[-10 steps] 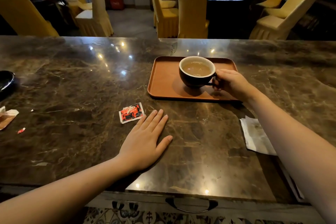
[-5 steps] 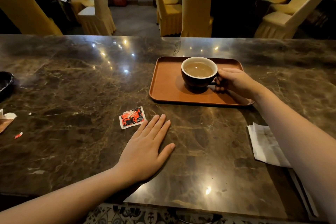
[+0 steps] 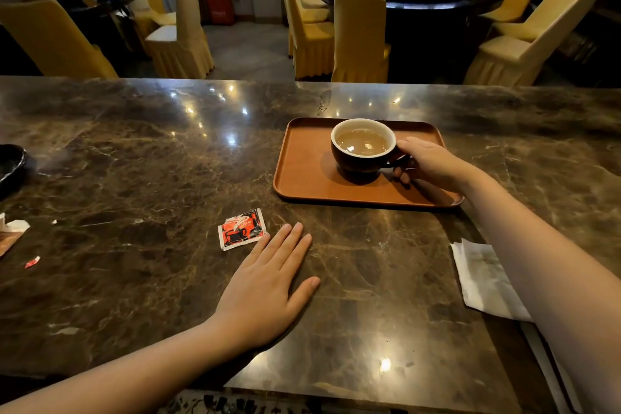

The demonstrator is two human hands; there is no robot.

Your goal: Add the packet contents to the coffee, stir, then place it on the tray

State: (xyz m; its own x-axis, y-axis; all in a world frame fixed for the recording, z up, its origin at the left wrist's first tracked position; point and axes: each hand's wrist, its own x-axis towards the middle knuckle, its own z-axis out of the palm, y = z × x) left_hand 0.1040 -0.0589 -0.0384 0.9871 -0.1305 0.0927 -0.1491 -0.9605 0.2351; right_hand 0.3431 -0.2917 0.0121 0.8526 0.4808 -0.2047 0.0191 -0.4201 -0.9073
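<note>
A dark cup point(image 3: 359, 161) with a white inside, full of light brown coffee, stands on the brown tray point(image 3: 302, 175) at the middle of the marble counter. My right hand point(image 3: 433, 165) is curled around the cup's handle on the cup's right side. A red and white packet point(image 3: 241, 228) lies flat on the counter in front of the tray's left corner. My left hand point(image 3: 268, 286) rests palm down, fingers spread, just to the right of the packet and holds nothing.
A folded white napkin point(image 3: 484, 282) lies at the right near the counter's front edge. A dark dish point(image 3: 10, 168) and torn wrapper scraps point(image 3: 13, 232) sit at the far left. Yellow-covered chairs and round tables stand beyond the counter.
The cup has come down onto the tray with my right hand still on its handle. My left hand has stayed flat on the counter. The view has tilted up slightly.
</note>
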